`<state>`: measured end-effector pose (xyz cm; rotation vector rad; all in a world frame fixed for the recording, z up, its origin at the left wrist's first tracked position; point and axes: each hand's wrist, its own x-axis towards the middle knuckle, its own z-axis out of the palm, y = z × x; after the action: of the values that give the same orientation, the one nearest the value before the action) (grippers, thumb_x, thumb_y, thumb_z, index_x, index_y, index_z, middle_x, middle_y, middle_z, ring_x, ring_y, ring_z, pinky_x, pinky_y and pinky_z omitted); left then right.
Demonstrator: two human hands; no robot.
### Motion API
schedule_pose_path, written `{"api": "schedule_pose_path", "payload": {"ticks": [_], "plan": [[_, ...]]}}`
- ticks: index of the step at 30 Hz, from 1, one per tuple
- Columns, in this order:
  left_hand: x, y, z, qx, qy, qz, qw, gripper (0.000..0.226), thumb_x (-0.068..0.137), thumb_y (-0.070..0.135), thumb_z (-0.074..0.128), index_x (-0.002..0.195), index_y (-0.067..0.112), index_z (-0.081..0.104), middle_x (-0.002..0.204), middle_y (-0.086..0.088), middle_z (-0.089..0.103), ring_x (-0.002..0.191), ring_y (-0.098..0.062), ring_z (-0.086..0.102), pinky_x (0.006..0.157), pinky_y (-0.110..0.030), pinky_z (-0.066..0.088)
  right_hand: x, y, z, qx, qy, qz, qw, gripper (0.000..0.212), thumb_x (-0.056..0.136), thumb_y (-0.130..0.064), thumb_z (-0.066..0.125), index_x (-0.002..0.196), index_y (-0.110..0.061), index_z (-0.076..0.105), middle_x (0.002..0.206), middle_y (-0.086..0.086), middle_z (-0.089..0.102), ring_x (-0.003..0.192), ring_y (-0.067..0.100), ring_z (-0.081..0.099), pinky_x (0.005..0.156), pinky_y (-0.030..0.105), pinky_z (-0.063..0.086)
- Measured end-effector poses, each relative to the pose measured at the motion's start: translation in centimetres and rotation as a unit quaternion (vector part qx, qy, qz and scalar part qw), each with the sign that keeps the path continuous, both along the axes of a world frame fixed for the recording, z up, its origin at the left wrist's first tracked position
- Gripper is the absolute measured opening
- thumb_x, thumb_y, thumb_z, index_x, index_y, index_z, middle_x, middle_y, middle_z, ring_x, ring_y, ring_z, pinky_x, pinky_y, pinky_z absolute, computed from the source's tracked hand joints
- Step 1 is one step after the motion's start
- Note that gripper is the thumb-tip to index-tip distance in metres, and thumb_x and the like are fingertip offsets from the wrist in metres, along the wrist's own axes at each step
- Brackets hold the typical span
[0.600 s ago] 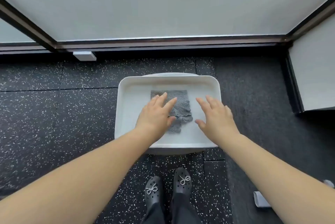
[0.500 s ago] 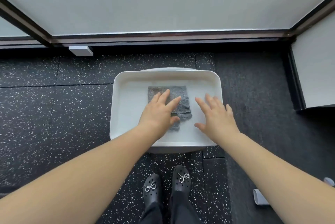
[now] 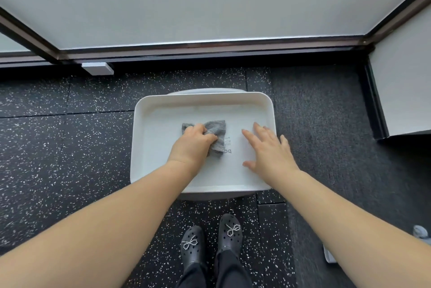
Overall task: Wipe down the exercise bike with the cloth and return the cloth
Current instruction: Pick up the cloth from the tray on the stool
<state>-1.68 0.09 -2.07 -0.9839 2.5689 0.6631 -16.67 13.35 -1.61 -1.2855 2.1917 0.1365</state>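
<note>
Inside one tray (image 3: 149, 147), left hand (image 3: 192, 145) grips one cloth (image 3: 218, 130); right hand (image 3: 268, 152) seemingly flat.

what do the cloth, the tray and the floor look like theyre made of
Cloth: grey knitted or terry fabric, soft and matte; it bunches in the left hand.
Tray: likely plastic, white, smooth, rounded rim.
Floor: probably rubber tile, black, white-flecked, visible seams.

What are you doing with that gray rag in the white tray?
A person is bending over a white tray on the speckled black floor. Their left hand grips a crumpled gray cloth lying in the tray. Their right hand is spread open, fingers straight, over the tray's right side. No exercise bike is in view, so whether the cloth is being picked up or put back cannot be told.
</note>
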Motion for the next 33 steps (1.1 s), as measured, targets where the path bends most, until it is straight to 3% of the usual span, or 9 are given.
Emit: {"api": "schedule_pose_path", "payload": {"ticks": [3,9,12,14,16,21,27,30,33], "plan": [[-0.4,-0.9,2.6,0.055,0.052,0.116,0.990,0.037,0.087,0.011,0.049,0.119,0.025,0.062,0.115,-0.005,0.051,0.099,-0.027,0.049,0.075,-0.031,0.044,-0.2,0.3,2.1,-0.036,0.006,-0.017,0.999,0.071,0.089,-0.035,0.058,0.148,-0.031,0.019,0.160,0.005,0.013,0.147,0.024,0.012,0.118,0.052,0.014],[-1.0,-1.5,10.1,0.097,0.101,0.174,0.975,0.039,0.084,0.005,0.051,0.114,0.028,0.060,0.111,0.001,0.049,0.068,-0.031,0.056,0.056,-0.039,0.055,-1.0,0.2,8.9,-0.069,-0.003,-0.064,0.996,0.063,0.090,-0.031,0.055,0.145,-0.028,0.026,0.156,0.007,0.020,0.143,0.026,0.021,0.115,0.047,0.021],[-1.1,-1.5,14.6,0.103,0.113,0.199,0.968,0.034,0.086,0.008,0.052,0.114,0.026,0.059,0.096,0.008,0.053,0.054,-0.021,0.061,0.040,-0.025,0.047,-1.5,0.2,12.9,-0.101,0.002,-0.086,0.991,0.062,0.089,-0.029,0.056,0.145,-0.027,0.028,0.155,0.006,0.022,0.142,0.027,0.023,0.114,0.047,0.024],[-1.4,-1.4,17.8,0.076,0.099,0.164,0.979,0.037,0.088,0.008,0.051,0.120,0.026,0.058,0.108,0.005,0.053,0.066,-0.023,0.063,0.048,-0.022,0.045,-2.0,0.5,15.6,-0.121,0.008,-0.096,0.988,0.063,0.089,-0.029,0.056,0.145,-0.027,0.029,0.155,0.005,0.024,0.141,0.027,0.024,0.114,0.046,0.025],[-1.6,-0.9,21.1,0.075,0.108,0.158,0.979,0.040,0.088,0.004,0.051,0.123,0.024,0.058,0.116,-0.001,0.048,0.058,-0.026,0.059,0.044,-0.022,0.042,-2.4,0.9,18.4,-0.136,0.014,-0.106,0.985,0.063,0.088,-0.028,0.057,0.145,-0.028,0.029,0.155,0.004,0.025,0.141,0.026,0.025,0.113,0.046,0.026],[-2.1,0.3,28.0,0.120,0.160,0.205,0.958,0.034,0.087,0.000,0.047,0.119,0.013,0.052,0.074,-0.006,0.056,0.026,-0.017,0.045,0.026,-0.020,0.032,-2.8,3.2,24.9,-0.182,0.015,-0.148,0.972,0.060,0.089,-0.027,0.056,0.144,-0.026,0.033,0.151,0.002,0.032,0.138,0.024,0.029,0.110,0.043,0.029],[-2.0,1.2,34.4,0.075,0.165,0.124,0.976,0.032,0.085,-0.002,0.052,0.113,0.014,0.054,0.081,-0.003,0.052,0.032,-0.023,0.056,0.030,-0.041,0.048,-1.7,7.9,30.9,-0.211,0.019,-0.229,0.950,0.055,0.091,-0.028,0.055,0.142,-0.026,0.035,0.141,0.002,0.040,0.127,0.024,0.038,0.103,0.040,0.035],[-2.0,1.6,36.4,0.027,0.179,0.060,0.982,0.037,0.084,-0.004,0.051,0.115,0.016,0.056,0.090,-0.004,0.048,0.045,-0.024,0.058,0.047,-0.040,0.055,-0.5,10.4,33.2,-0.225,0.038,-0.269,0.936,0.055,0.090,-0.029,0.055,0.142,-0.026,0.035,0.140,0.002,0.040,0.127,0.024,0.039,0.104,0.040,0.037],[-1.9,2.0,37.5,-0.019,0.200,0.009,0.980,0.039,0.084,0.002,0.057,0.118,0.019,0.059,0.104,-0.004,0.048,0.069,-0.021,0.055,0.065,-0.027,0.046,1.3,12.8,35.1,-0.241,0.061,-0.312,0.917,0.055,0.089,-0.030,0.055,0.141,-0.026,0.037,0.139,0.002,0.042,0.126,0.024,0.040,0.104,0.041,0.037]]}}
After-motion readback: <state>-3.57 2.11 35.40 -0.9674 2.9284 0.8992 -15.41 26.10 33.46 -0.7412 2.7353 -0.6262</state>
